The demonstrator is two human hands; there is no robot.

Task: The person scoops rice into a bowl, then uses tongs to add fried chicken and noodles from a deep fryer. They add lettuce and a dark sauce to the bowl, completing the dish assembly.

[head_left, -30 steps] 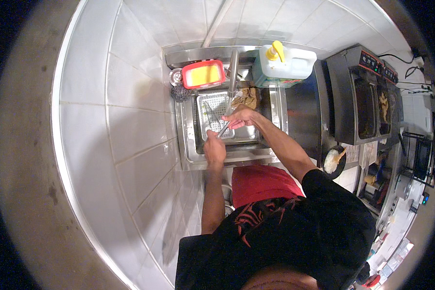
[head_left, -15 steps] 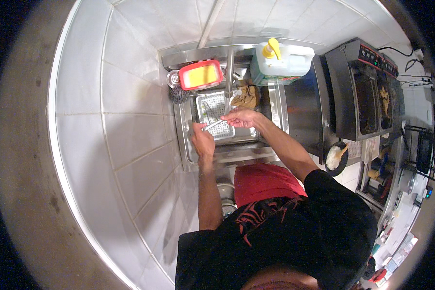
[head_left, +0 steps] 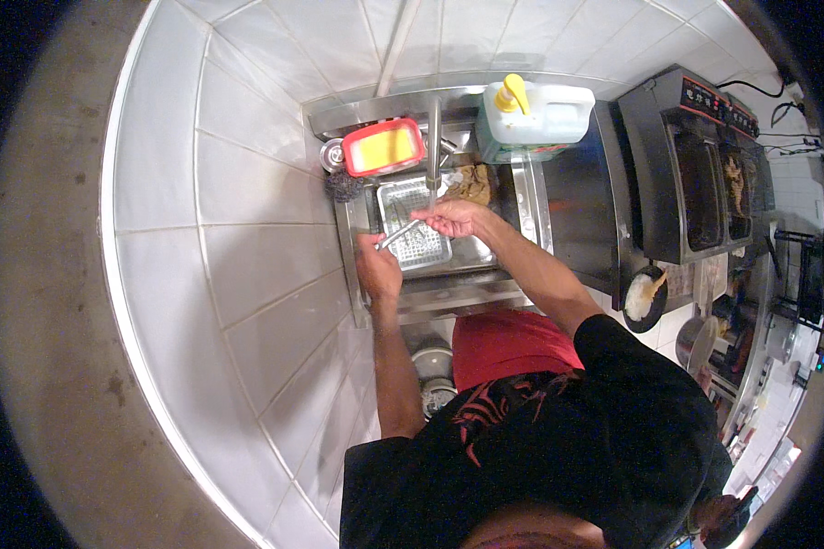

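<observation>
Over the sink (head_left: 467,259), both hands hold a slim silver metal utensil (head_left: 398,233), whose exact kind I cannot make out. My left hand (head_left: 378,272) is closed on its lower left end. Its upper right end is pinched in my right hand (head_left: 456,218), just below the tap (head_left: 434,137), where water appears to run down by the fingers. Under the utensil lies a white perforated basket (head_left: 417,194) with small green bits in it. A crumpled brown cloth-like thing (head_left: 471,183) rests in the sink behind my right hand.
A red tub with yellow contents (head_left: 381,146) stands at the sink's back left, beside a dark scouring pad (head_left: 343,186). At the back right is a large jug with a yellow pump (head_left: 540,119). Fryers (head_left: 696,174) stand farther right, near a black pan (head_left: 645,300) of white food.
My hands keep hold of the utensil, which has tilted a little. At the right, a metal pot with a hand by it and another person's head have come into view.
</observation>
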